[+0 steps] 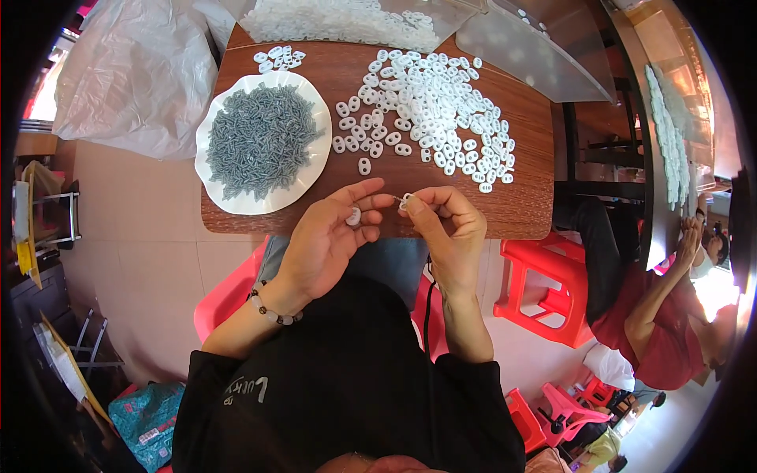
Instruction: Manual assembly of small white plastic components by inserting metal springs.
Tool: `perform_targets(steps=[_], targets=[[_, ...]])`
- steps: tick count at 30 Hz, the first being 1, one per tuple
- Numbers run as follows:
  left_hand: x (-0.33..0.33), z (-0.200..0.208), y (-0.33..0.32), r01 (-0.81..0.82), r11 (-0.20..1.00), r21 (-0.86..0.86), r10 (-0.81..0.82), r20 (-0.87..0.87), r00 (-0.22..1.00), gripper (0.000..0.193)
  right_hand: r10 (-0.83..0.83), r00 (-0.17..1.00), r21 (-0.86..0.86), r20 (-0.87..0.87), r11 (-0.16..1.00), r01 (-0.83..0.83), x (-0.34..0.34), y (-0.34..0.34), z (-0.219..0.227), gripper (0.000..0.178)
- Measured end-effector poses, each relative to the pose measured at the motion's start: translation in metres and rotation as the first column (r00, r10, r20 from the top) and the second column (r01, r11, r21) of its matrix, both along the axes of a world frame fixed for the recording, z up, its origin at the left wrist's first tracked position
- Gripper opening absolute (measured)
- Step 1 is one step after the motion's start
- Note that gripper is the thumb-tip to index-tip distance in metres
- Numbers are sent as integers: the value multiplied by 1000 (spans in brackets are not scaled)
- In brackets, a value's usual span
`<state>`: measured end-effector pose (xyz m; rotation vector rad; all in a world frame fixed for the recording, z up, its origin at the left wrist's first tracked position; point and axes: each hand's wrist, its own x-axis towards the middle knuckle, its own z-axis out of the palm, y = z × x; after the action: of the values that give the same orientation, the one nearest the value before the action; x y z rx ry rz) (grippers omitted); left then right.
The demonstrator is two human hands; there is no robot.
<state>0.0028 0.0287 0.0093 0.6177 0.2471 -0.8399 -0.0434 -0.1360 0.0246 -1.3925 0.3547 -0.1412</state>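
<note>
Above the near edge of the table, my right hand (pixel 449 225) pinches a small white oval piece (pixel 406 202) with holes between thumb and forefinger. My left hand (pixel 335 229) is turned palm inward, its fingers partly bent around another white oval piece (pixel 354 216) near the thumb. The left fingertips reach almost to the piece in my right hand; a tiny dark bit shows between them, too small to make out. Beyond my hands lies a loose pile of white two-holed oval pieces (pixel 430 98). A white scalloped plate (pixel 322 158) holds a heap of small grey-blue rod-shaped parts (pixel 260 138).
More white pieces fill a clear bin (pixel 339 24) at the table's (pixel 229 225) far side, beside another translucent bin (pixel 528 55). Several white pieces (pixel 277 58) lie behind the plate. A plastic bag (pixel 142 79) stands left, a red stool (pixel 544 292) right. A person in red (pixel 662 339) sits at right.
</note>
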Motion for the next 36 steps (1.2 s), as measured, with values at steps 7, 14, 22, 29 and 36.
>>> perform_targets(steps=[7, 14, 22, 29, 36], targets=[[-7, 2, -19, 41, 999, 1, -41, 49, 998, 48, -17, 1000, 118, 17, 993, 15, -11, -7, -2, 8], [-17, -3, -48, -37, 993, -116, 48, 94, 994, 54, -101, 992, 264, 79, 961, 77, -16, 4, -8, 10], [-31, -6, -55, -65, 997, -47, 72, 183, 980, 58, -136, 979, 354, 153, 932, 74, -21, 1, -7, 9], [-27, -8, -35, 120, 984, 130, -135, 115, 984, 25, -136, 973, 387, 187, 920, 54, -22, 1, 2, 6], [-26, 0, -29, 117, 983, 141, -118, 0, 993, 23, -111, 982, 376, 150, 926, 48, -25, -1, 1, 11]])
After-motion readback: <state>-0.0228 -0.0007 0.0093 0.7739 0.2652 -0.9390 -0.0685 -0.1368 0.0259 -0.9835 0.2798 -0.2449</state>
